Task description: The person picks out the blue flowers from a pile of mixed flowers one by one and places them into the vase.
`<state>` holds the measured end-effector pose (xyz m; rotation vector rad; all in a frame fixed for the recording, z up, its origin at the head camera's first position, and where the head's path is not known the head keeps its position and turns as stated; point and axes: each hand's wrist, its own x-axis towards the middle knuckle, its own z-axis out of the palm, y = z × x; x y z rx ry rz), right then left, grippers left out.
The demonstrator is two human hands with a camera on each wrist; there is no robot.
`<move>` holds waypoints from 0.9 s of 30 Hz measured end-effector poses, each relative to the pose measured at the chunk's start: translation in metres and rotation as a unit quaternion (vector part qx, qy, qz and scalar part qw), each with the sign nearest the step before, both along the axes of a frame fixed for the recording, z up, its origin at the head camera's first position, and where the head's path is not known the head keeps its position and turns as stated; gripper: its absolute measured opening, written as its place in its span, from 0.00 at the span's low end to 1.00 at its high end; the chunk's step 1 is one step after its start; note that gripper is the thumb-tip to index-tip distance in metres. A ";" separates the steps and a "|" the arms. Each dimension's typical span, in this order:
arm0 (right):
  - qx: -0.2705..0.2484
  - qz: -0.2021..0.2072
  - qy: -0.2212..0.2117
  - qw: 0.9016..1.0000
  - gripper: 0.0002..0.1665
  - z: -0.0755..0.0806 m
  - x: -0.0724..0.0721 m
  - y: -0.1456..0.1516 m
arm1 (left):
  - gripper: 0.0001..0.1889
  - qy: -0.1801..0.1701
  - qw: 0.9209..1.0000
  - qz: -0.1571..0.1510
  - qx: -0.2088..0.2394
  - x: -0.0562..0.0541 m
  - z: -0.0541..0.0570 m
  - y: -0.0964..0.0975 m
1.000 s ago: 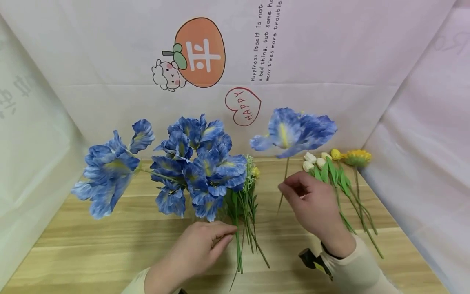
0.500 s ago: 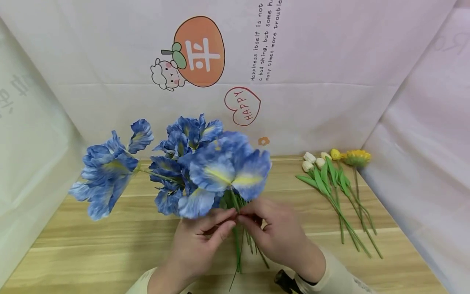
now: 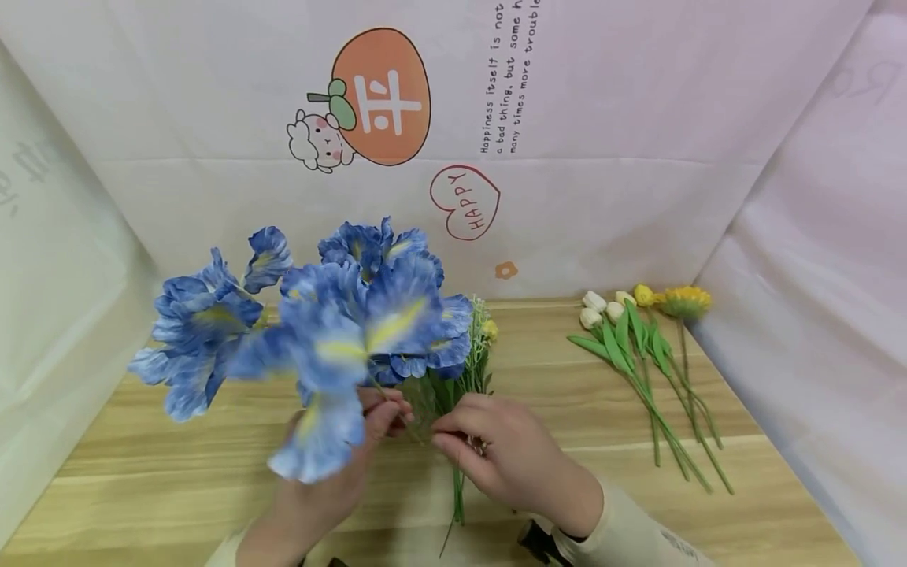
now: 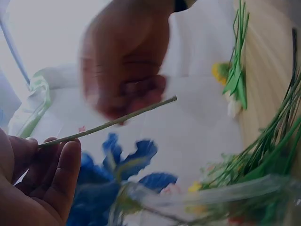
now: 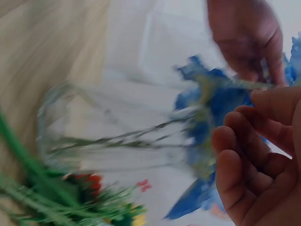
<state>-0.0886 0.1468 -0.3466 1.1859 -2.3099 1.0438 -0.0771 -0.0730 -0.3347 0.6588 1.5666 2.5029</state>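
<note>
My left hand (image 3: 329, 480) pinches the thin green stem of a blue iris (image 3: 319, 339) between thumb and fingers. In the left wrist view the stem (image 4: 106, 125) juts past its fingertips (image 4: 70, 148), cut end free. Close by that end, my right hand (image 3: 510, 453) has loosely curled fingers; in the right wrist view these fingers (image 5: 230, 160) show nothing between them. A clear glass vase (image 5: 155, 96) stands behind the hands with several stems inside and blue blooms over its top. The held bloom hides part of the other blue flowers (image 3: 364, 248) and of my left hand.
Beside the vase lies a bunch of green stems (image 3: 459, 504) with small yellow flowers (image 3: 490, 329). White tulips (image 3: 594, 302) and a yellow flower (image 3: 686, 302) lie at the right of the wooden table (image 3: 177, 480). A printed white cloth (image 3: 602, 197) rises behind.
The iris came from the right in my right hand, met my left hand, and now leans left in my left hand's pinch. My right hand has drawn slightly apart.
</note>
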 end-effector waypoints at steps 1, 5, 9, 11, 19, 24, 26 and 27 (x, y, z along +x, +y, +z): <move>0.016 -0.009 -0.019 1.000 0.05 -0.003 -0.003 0.001 | 0.09 0.041 0.994 0.054 -0.088 -0.001 0.002 -0.004; 0.055 -0.038 -0.092 0.994 0.04 -0.015 -0.013 0.004 | 0.09 0.143 0.945 0.163 -0.243 -0.004 0.006 -0.020; 0.066 -0.046 -0.123 0.989 0.06 -0.022 -0.017 0.005 | 0.16 0.177 0.925 0.208 -0.263 -0.010 0.008 -0.032; 0.068 -0.047 -0.122 0.989 0.06 -0.024 -0.018 0.005 | 0.14 0.209 0.919 0.238 -0.237 -0.012 0.013 -0.033; 0.060 -0.042 -0.101 0.992 0.04 -0.026 -0.018 0.006 | 0.11 0.187 0.944 0.270 -0.038 -0.030 0.028 -0.014; 0.059 -0.041 -0.096 0.993 0.04 -0.027 -0.018 0.006 | 0.11 0.211 0.944 0.247 0.049 -0.034 0.023 -0.017; 0.058 -0.042 -0.094 0.993 0.04 -0.027 -0.018 0.005 | 0.12 0.219 0.943 0.244 0.058 -0.034 0.022 -0.019; 0.059 -0.042 -0.093 0.993 0.04 -0.027 -0.017 0.005 | 0.11 0.212 0.946 0.236 0.072 -0.035 0.022 -0.019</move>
